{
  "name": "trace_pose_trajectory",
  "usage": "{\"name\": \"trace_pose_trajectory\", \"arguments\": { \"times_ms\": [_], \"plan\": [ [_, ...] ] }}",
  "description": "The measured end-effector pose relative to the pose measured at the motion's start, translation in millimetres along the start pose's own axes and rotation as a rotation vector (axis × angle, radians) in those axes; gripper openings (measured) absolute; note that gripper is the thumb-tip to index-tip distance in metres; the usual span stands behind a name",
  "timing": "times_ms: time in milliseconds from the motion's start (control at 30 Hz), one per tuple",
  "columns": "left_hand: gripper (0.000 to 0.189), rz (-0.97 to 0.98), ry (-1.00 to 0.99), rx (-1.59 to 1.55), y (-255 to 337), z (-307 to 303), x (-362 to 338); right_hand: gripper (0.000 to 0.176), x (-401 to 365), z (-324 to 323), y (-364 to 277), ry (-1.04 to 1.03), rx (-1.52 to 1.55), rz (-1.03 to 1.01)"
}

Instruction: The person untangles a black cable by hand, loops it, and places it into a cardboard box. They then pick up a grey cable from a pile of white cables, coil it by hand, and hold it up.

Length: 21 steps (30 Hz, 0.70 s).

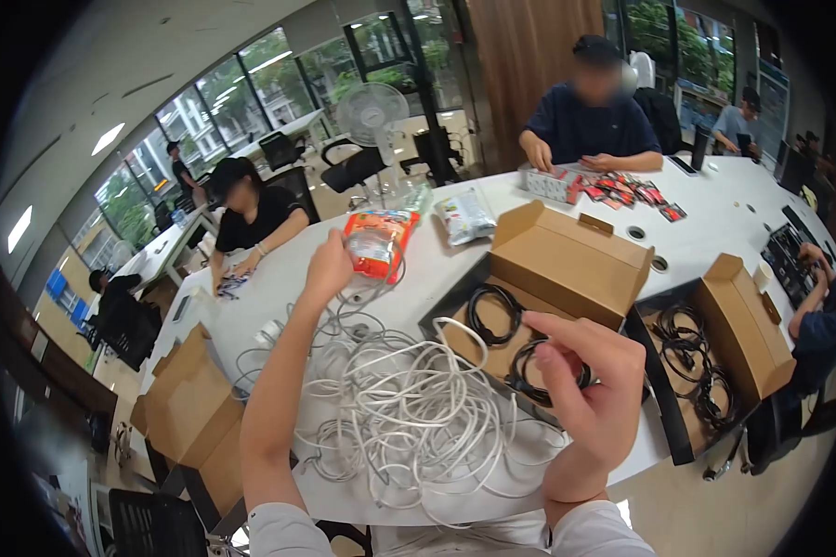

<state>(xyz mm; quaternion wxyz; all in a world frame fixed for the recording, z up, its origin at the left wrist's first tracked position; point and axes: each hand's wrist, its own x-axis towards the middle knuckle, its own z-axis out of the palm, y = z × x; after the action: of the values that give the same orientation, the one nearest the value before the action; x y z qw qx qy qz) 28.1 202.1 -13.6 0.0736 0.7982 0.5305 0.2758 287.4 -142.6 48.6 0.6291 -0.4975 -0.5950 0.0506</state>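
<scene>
A big tangle of white and grey cables (418, 399) is heaped on the white table in front of me. Raised above its far left side, my left hand (330, 266) is closed around a grey cable (403, 264), which loops out past the fingers and back down to the heap. My right hand (596, 385) hovers right of the tangle, before an open cardboard box (576, 265). Its index finger and thumb are apart, the other fingers are curled, and I see nothing between them. Coiled black cables (494, 314) lie in that box, partly behind this hand.
Another open box (748, 325) with black cables stands at right, and an open box (190, 399) at left. An orange snack bag (378, 243) and a white packet (465, 215) lie beyond the tangle. Several people sit around the table; one handles small red packets (622, 190).
</scene>
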Motion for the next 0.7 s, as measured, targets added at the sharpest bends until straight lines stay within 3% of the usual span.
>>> {"name": "trace_pose_trajectory", "arguments": {
  "times_ms": [33,167,267,400,433,533,567,700],
  "plan": [
    [0.02,0.095,0.058,-0.177,9,-24,2,0.025,-1,1,0,-0.01,0.0,0.0],
    [0.018,0.011,0.169,-0.736,78,-121,-27,0.024,-1,10,-3,-0.085,-0.008,-0.009],
    [0.017,0.05,0.181,-1.072,105,-150,-55,0.023,-2,20,4,-0.188,-0.068,-0.092],
    [0.016,0.139,0.048,-1.445,127,-154,-105,0.032,-3,35,12,-0.316,-0.148,-0.122],
    [0.017,0.151,0.027,-1.518,133,-152,-117,0.043,-3,40,16,-0.374,-0.17,-0.105],
    [0.019,0.181,-0.045,-1.737,143,-137,-145,0.05,-1,56,16,-0.353,-0.039,-0.127],
    [0.02,0.184,-0.072,-1.812,143,-131,-150,0.064,1,61,21,-0.452,0.02,-0.069],
    [0.022,0.195,-0.077,-1.964,145,-99,-163,0.08,1,82,35,-0.488,0.093,0.007]
  ]
}}
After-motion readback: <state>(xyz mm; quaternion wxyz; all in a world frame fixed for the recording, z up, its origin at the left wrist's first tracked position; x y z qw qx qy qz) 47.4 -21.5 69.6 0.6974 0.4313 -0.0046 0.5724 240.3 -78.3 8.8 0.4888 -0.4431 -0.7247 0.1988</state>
